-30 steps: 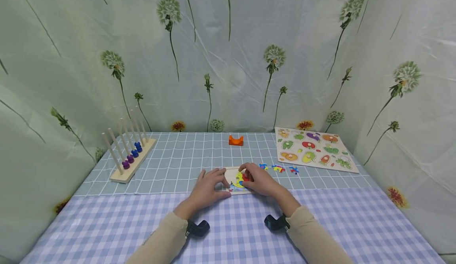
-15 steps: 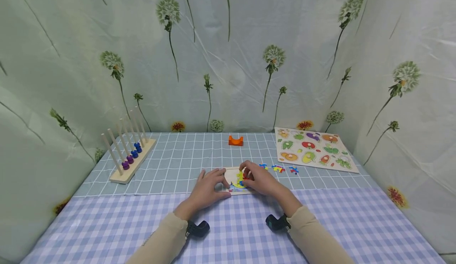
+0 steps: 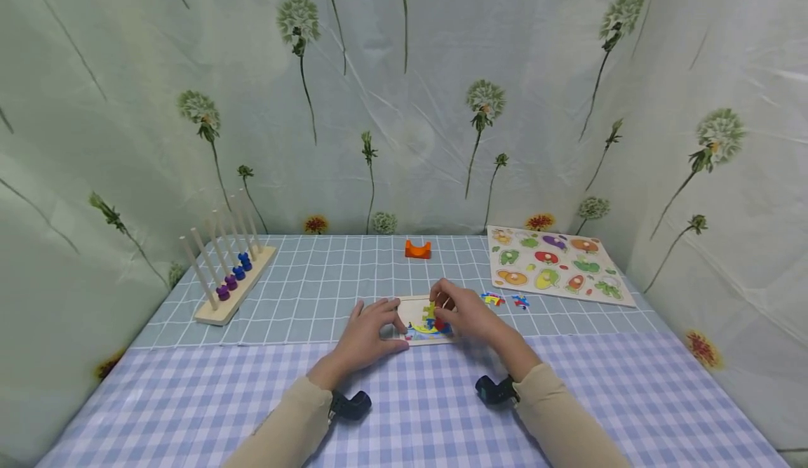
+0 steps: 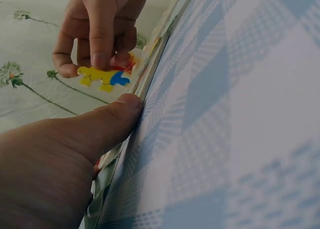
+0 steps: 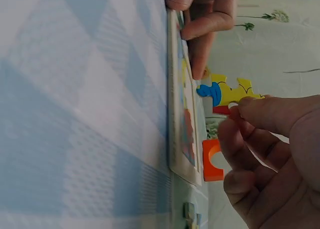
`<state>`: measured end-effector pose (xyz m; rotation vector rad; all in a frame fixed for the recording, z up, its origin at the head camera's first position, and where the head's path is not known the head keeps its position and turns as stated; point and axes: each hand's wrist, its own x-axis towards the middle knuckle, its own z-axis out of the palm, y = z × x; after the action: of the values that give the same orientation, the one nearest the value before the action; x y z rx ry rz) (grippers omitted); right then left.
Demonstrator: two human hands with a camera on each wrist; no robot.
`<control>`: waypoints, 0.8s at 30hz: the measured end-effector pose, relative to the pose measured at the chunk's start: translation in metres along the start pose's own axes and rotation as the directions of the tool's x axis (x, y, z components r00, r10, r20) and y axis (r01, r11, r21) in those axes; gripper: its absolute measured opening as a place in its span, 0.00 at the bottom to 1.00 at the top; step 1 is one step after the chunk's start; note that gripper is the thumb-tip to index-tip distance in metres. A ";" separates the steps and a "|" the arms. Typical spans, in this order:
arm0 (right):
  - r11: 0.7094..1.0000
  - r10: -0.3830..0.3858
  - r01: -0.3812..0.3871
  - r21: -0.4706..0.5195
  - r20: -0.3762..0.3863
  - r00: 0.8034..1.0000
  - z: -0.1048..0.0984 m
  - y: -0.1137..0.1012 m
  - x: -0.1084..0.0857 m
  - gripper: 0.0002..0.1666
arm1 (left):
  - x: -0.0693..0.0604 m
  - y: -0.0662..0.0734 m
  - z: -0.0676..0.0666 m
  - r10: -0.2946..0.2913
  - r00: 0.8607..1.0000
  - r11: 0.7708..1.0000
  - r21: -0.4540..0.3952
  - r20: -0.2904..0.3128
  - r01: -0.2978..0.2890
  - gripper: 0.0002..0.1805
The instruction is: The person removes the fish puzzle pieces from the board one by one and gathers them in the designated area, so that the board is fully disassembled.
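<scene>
Pinching a yellow, blue and red puzzle piece [image 5: 232,94] between thumb and fingers, the right hand [image 3: 466,311] holds it raised above the puzzle tray [image 3: 409,308], apart from its surface; the other right fingers curl loosely. At the left end of the tray, the left hand [image 3: 374,333] has thumb and fingers bent about the frame, evidently to steady it. The chief hazard is probably misalignment: the piece has several knobs and notches, so a small error of turn could leave one riding on the rim or on coloured parts nearby. Pressing it down in that state might dislodge those parts or tilt the tray, particularly if the left hold slackened. Gripped only near one side, the piece could also pivot or slip. Two loose pieces, one nearer [image 3: 493,299] and one farther right [image 3: 520,302], lie on the desk [image 3: 416,412] and might be knocked by a wide sweep rightward.
</scene>
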<state>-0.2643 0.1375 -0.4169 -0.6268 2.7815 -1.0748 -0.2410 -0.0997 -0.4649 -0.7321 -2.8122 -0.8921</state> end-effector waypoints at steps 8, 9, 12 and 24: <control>1.000 -0.010 0.011 0.029 -0.019 1.000 -0.014 0.005 -0.002 0.12 | 0.000 0.000 0.001 -0.001 1.000 1.000 0.002 -0.002 0.002 0.09; 1.000 -0.006 0.007 0.028 -0.021 1.000 -0.016 0.005 -0.002 0.12 | 0.000 0.000 0.001 -0.003 1.000 1.000 0.003 -0.001 0.003 0.09; 0.999 -0.004 0.005 0.041 -0.024 1.000 -0.023 0.008 -0.003 0.13 | 0.000 0.000 0.001 -0.007 1.000 1.000 0.006 0.003 0.007 0.09; 0.992 0.064 -0.061 0.108 -0.031 0.997 -0.054 0.019 -0.012 0.14 | -0.001 -0.001 0.001 -0.006 1.000 1.000 -0.002 -0.003 0.006 0.09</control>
<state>-0.2728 0.1889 -0.3901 -0.5104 2.7295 -1.2231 -0.2407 -0.0996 -0.4664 -0.7227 -2.8126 -0.8956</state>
